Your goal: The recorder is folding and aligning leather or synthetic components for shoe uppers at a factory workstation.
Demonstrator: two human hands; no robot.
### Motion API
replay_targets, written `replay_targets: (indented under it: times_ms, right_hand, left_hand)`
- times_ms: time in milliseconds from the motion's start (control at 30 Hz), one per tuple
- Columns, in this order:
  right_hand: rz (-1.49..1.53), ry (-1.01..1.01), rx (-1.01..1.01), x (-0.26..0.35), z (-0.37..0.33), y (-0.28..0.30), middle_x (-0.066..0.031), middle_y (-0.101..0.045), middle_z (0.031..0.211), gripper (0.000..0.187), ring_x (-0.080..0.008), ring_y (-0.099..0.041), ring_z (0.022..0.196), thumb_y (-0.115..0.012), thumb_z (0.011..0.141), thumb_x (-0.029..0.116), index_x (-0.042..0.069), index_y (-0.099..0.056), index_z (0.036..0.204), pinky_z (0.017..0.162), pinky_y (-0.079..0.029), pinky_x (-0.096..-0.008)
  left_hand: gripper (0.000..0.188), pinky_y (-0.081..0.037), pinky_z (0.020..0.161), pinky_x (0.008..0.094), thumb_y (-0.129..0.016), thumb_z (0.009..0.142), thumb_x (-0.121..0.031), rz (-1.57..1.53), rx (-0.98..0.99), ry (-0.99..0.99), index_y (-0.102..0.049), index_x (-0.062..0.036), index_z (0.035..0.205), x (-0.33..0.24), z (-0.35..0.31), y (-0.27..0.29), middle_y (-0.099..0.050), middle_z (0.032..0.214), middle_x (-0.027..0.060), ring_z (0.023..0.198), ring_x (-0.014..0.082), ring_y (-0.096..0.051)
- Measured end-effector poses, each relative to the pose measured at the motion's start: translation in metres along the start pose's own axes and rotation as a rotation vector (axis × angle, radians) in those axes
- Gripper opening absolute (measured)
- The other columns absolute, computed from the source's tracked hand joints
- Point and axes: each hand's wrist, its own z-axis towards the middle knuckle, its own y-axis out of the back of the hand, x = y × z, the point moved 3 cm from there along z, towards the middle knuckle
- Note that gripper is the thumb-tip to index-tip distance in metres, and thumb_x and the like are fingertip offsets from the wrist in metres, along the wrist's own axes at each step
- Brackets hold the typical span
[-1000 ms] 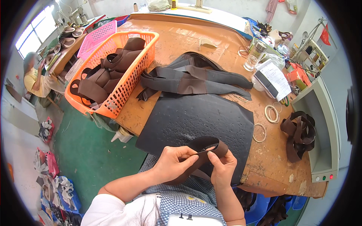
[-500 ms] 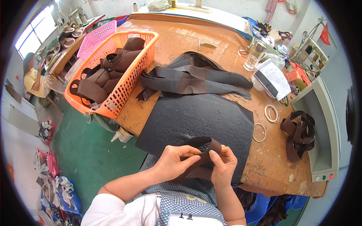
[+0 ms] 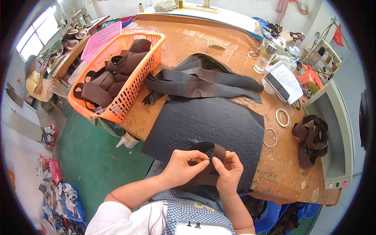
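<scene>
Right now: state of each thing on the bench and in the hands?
brown strip: bent into a loop, pinched by both hands
left hand: grip closed on the strip
right hand: grip closed on the strip
black mat: flat on the bench
orange basket: filled with brown strips
glass jar: upright
grey pieces: stacked flat

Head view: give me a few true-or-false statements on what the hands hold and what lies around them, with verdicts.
1. Both hands pinch one brown strap piece. True: left hand and right hand grip it together.
2. The orange basket is empty. False: it holds brown strap pieces.
3. The hands work over a black mat. True.
4. The clear glass jar stands inside the basket. False: it stands on the wooden table, far right of the basket.
5. Pale rings lie right of the mat. True.
</scene>
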Motion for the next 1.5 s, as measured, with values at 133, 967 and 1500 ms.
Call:
replay_targets:
  times_ms: [133, 967, 1500]
  right_hand:
    - [0.043, -0.173, 0.038, 0.014, 0.006, -0.015, -0.0122, -0.069, 0.097, 0.04, -0.0155, -0.066, 0.092, -0.068, 0.083, -0.009, 0.004, -0.045, 0.113, 0.084, -0.052, -0.0277]
    - [-1.388, 0.588, 0.01, 0.083, 0.152, 0.001, -0.0109, -0.071, 0.089, 0.029, -0.0301, -0.07, 0.087, -0.059, 0.09, 0.005, 0.0, -0.056, 0.118, 0.075, -0.056, -0.0373]
    - [-1.221, 0.351, 0.499, 0.057, -0.005, 0.002, -0.0165, -0.058, 0.124, 0.057, -0.0348, -0.056, 0.114, -0.083, 0.067, 0.01, -0.002, -0.059, 0.118, 0.094, -0.049, -0.0404]
  left_hand:
    - [0.015, -0.054, 0.07, 0.0217, -0.068, 0.09, -0.006, -0.062, 0.028, 0.035, -0.07, 0.0052, 0.101, 0.007, 0.0, 0.001, -0.072, 0.087, 0.0045, 0.079, 0.006, -0.065]
    - [0.013, -0.046, 0.095, 0.0427, -0.064, 0.076, -0.003, 1.066, -0.263, -0.807, -0.065, -0.0007, 0.089, -0.005, -0.005, 0.014, -0.056, 0.065, 0.0051, 0.064, 0.0208, -0.061]
    - [0.027, -0.05, 0.087, 0.0285, -0.059, 0.093, 0.002, 0.271, -0.451, -0.277, -0.051, 0.0019, 0.118, 0.039, -0.023, 0.005, -0.059, 0.111, 0.0106, 0.094, 0.0162, -0.062]
